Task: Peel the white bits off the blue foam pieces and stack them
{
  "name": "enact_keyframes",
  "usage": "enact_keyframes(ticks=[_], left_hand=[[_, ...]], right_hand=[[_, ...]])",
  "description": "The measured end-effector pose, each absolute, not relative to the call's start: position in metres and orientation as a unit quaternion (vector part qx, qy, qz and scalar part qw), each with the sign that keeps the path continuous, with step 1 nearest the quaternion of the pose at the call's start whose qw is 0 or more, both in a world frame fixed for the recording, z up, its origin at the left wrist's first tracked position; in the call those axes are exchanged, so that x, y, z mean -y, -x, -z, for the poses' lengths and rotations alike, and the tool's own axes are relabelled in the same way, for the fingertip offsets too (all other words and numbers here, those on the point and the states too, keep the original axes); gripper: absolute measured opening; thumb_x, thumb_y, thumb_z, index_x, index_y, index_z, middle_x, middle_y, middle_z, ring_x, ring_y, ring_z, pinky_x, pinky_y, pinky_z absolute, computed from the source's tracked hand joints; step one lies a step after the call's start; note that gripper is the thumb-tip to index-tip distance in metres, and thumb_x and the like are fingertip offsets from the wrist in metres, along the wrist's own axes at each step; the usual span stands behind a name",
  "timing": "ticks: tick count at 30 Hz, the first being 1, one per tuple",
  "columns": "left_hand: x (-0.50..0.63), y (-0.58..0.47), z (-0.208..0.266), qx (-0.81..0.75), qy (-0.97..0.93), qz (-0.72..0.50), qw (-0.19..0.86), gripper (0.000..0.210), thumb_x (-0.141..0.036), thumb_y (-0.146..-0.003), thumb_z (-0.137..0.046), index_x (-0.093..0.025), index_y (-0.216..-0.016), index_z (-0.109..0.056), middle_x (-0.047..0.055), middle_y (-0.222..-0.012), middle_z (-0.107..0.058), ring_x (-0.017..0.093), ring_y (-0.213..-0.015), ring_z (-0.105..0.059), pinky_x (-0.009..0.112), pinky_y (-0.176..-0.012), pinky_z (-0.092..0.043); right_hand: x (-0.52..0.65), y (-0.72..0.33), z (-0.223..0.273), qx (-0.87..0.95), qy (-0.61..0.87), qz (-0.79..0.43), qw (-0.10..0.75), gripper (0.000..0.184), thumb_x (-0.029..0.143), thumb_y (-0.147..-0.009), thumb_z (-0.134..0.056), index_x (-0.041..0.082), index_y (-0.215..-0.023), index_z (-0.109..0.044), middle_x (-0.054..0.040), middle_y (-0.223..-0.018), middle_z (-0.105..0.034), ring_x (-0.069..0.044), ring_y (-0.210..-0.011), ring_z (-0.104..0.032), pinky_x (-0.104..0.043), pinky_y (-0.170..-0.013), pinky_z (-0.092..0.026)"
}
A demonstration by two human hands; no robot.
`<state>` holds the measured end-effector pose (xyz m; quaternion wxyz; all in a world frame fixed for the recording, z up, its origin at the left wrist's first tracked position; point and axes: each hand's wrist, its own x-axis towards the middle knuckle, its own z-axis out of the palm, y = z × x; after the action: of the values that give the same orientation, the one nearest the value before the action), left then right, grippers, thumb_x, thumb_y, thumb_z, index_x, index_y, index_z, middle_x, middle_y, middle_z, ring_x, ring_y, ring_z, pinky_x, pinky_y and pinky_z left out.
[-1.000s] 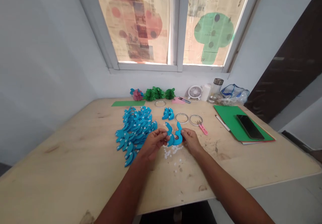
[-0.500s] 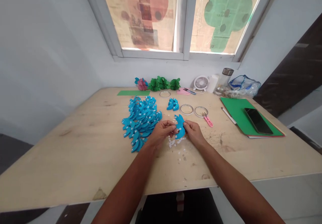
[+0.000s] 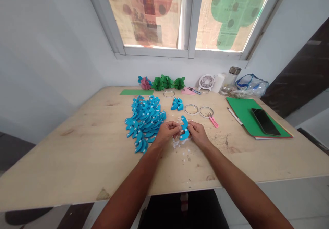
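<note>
A blue curved paper cutout (image 3: 184, 135) with small white patches stands between my two hands, above the wooden table. My left hand (image 3: 168, 131) pinches its left edge near the middle. My right hand (image 3: 196, 132) pinches the right edge, its fingertips partly hidden behind the paper. Small white scraps (image 3: 177, 143) lie scattered on the table under and around the cutout. To the left of my left hand spreads a large heap of similar blue cutouts (image 3: 146, 117). A small group of blue pieces (image 3: 177, 104) lies just beyond my hands.
Rolls of narrow tape (image 3: 191, 109) and pink-handled snips (image 3: 213, 121) lie right of centre. Farther right, a phone (image 3: 265, 121) rests on green sheets (image 3: 239, 107) beside a pen (image 3: 234, 116). Paper ornaments (image 3: 166, 82), a small fan (image 3: 206, 82) and a bottle (image 3: 230, 80) line the back wall.
The blue cutout has turned in my fingers, and its outline now looks narrower with clearer curves and white patches. Both hands keep pinching it. The camera view has shifted slightly.
</note>
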<state>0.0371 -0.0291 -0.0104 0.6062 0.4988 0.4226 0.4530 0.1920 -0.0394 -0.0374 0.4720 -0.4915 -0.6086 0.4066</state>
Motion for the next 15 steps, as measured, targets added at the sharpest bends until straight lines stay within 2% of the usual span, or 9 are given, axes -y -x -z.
enact_keyframes(ticks=[7, 15], left_hand=[[0.0304, -0.0387, 0.0071, -0.453, -0.485, -0.440, 0.604, 0.014, -0.021, -0.055, -0.071, -0.014, -0.053, -0.059, 0.000, -0.044, -0.058, 0.008, -0.039, -0.044, 0.021, -0.041, -0.030], [0.0295, -0.0399, 0.0108, -0.455, -0.479, -0.452, 0.600, 0.014, -0.022, -0.055, -0.071, -0.014, -0.054, -0.059, 0.000, -0.045, -0.059, 0.008, -0.038, -0.043, 0.020, -0.040, -0.030]], right_hand=[[0.0416, -0.1912, 0.0344, 0.621, 0.476, -0.399, 0.478, 0.029, 0.038, -0.082, -0.045, 0.017, -0.062, -0.050, 0.0025, -0.056, -0.042, -0.011, -0.053, -0.039, -0.022, -0.050, -0.031], [0.0416, -0.1905, 0.0336, 0.618, 0.478, -0.403, 0.476, 0.031, 0.040, -0.082, -0.045, 0.018, -0.061, -0.049, 0.0030, -0.054, -0.040, -0.011, -0.053, -0.037, -0.023, -0.050, -0.030]])
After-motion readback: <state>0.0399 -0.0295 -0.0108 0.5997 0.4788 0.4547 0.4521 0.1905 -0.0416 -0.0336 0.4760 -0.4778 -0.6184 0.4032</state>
